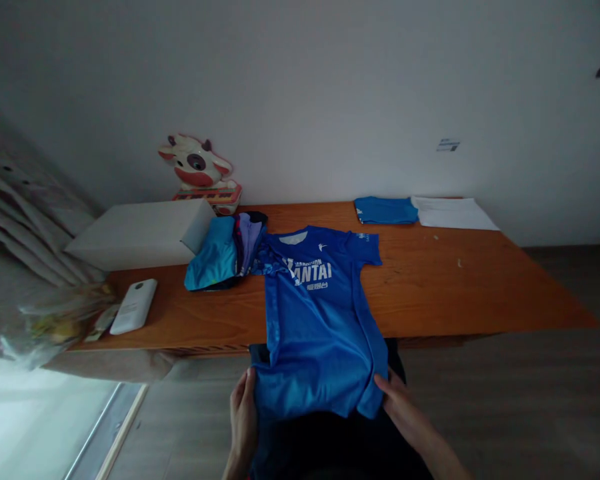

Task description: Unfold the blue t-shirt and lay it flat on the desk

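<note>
Shirt point(320, 313), blue (wrinkled), pinched by left point(243, 407) and right hands point(399, 401).

"ANTAI", apparently with "MARATHON" above and "烟台" below, on the blue shirt point(320, 320).

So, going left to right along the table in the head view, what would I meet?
Plastic bag → white device → turquoise cloth → purple cloth → blue shirt → folded blue cloth → white cloth.
</note>
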`<state>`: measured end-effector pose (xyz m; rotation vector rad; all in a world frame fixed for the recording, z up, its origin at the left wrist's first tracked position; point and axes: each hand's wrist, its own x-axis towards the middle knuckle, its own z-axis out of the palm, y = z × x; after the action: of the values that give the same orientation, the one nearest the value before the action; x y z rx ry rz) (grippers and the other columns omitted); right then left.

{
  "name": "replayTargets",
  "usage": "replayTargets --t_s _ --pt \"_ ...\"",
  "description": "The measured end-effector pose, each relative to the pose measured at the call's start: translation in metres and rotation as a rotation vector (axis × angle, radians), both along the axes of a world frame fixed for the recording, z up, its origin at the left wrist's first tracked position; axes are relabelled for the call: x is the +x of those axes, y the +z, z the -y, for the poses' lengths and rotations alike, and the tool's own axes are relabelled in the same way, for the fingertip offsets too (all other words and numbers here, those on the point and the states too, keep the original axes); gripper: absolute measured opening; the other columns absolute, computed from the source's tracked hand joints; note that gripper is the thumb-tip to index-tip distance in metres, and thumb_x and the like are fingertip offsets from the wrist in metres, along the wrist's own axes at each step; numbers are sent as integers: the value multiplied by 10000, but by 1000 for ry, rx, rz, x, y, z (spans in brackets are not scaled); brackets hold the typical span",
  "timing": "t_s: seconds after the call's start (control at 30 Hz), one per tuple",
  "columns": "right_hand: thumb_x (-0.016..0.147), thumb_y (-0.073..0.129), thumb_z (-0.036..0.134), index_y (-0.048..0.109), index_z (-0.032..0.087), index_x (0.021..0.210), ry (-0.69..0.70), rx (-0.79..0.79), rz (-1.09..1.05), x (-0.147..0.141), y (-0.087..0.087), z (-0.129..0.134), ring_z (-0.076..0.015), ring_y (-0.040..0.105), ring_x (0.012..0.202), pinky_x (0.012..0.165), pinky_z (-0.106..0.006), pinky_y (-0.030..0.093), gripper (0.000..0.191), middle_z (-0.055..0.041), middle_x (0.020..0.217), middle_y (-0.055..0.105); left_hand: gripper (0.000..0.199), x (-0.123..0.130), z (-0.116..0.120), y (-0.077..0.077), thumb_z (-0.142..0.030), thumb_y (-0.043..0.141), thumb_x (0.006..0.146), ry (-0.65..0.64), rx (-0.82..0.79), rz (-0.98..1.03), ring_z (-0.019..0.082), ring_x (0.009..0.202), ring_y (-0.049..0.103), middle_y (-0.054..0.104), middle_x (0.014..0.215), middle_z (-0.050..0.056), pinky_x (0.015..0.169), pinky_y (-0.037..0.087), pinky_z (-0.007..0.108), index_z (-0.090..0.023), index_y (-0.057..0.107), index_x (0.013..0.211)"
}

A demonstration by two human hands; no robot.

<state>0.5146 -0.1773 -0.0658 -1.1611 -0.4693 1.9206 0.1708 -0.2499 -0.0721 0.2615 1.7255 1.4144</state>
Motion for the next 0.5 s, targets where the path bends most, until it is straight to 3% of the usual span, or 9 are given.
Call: replayTargets --t_s 0.07,0.17,0.27,0.43,0.5 --pt "691 966 414 727 258 1283 15 1 -1 -30 -9 26 -348 681 1274 1139 -524 486 658 -110 1338 747 627 1 -1 10 -720 743 760 59 -26 14 239 852 699 768 873 26 743 548 298 -160 773 1042" --pt "612 1003 382 746 252 1220 -80 -87 -36 -81 -19 60 -364 699 1242 1105 -520 517 673 -104 1277 776 605 -1 0 28 -721 758 727 124 -94 -84 255 869 708 763 871 47 741 561 322 -163 783 960" --pt "627 995 358 734 247 1234 -215 -134 -83 -113 -9 68 -351 741 1161 1039 -498 569 671 -89 1221 798 563 -6 1 48 -708 771 710 69 -72 -160 267 851 707 747 814 65 717 567 336 -169 783 869" --pt "692 958 322 737 242 1197 -331 -38 -176 -109 35 47 -289 771 1057 982 -433 591 557 -60 1174 809 485 -22 -3 75 -695 741 716 25 59 -254 285 844 717 727 752 84 717 586 362 -215 775 780" --pt "683 961 345 751 236 1160 -308 -27 -192 -103 40 48 -303 767 1062 969 -440 588 532 -79 1182 805 510 -28 -8 81 -726 704 720 -2 95 -253 299 839 724 732 747 86 727 595 385 -224 778 767"
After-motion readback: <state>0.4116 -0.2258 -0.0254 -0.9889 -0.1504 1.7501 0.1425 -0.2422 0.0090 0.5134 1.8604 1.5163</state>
